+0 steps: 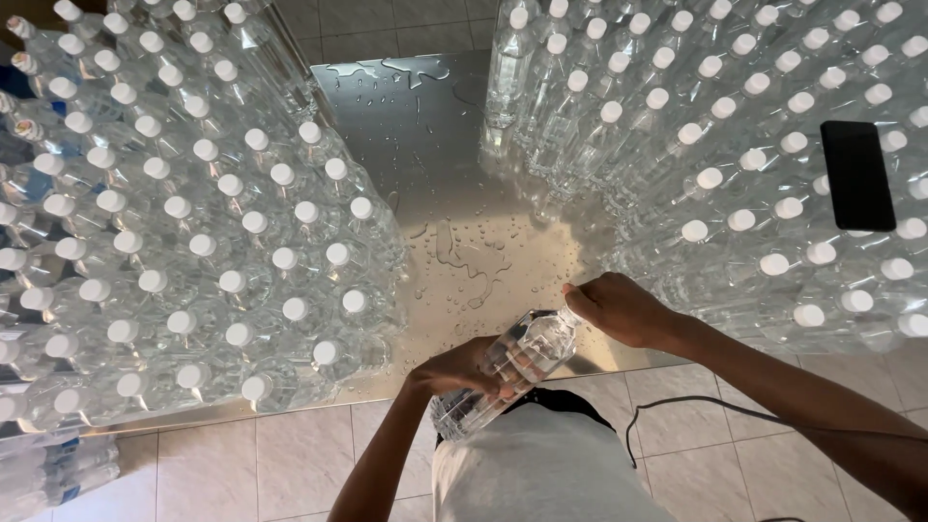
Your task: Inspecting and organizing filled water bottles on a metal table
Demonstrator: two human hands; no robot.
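Observation:
I hold a clear plastic water bottle [503, 372] tilted over the front edge of a wet steel table [435, 145]. My left hand [464, 369] grips the bottle's body from below. My right hand [619, 307] is closed around the bottle's top end, covering the cap. Capped clear bottles stand packed in a large group on the left [193, 242] and another on the right [735, 164], all with white caps.
A black phone [856, 175] lies on top of the right group of bottles. Water drops and small puddles [464, 256] lie on the bare strip of table between the groups. A black cable [677, 418] hangs over the tiled floor [290, 464] below.

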